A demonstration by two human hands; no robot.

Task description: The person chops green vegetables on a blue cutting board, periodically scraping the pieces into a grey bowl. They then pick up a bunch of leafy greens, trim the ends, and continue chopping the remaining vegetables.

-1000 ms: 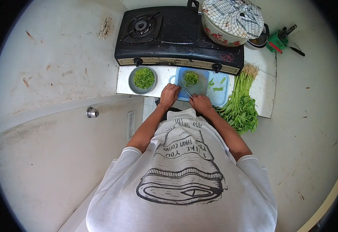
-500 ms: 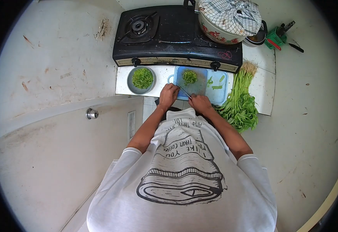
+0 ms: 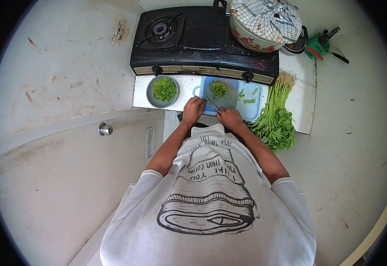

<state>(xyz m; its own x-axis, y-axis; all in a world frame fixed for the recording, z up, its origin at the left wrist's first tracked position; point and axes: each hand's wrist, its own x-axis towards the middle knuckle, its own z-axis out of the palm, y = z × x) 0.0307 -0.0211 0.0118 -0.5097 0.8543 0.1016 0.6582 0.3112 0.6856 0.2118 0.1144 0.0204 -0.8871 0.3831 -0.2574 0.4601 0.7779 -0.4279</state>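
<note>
My right hand [image 3: 231, 119] is closed on the handle of a knife [image 3: 212, 104], whose blade slants up and left over the near edge of a blue cutting board [image 3: 229, 104]. My left hand [image 3: 194, 109] is closed at the board's left corner, close to the blade tip; what its fingers hold is too small to make out. Chopped greens [image 3: 218, 88] form a small pile on the board, with a few larger green pieces [image 3: 249, 101] at its right. A grey bowl [image 3: 149, 98] of chopped greens [image 3: 163, 89] stands left of the board.
A black gas stove [image 3: 202, 44] stands behind the board, with a cloth-covered pot [image 3: 255, 43] on its right side. Long leafy greens [image 3: 276, 117] lie right of the board. Farther right are a green basket [image 3: 316, 44] with utensils and a dark-handled knife [image 3: 340, 57].
The whole view has shifted slightly. Both hands and the knife keep nearly the same place at the board's near edge.
</note>
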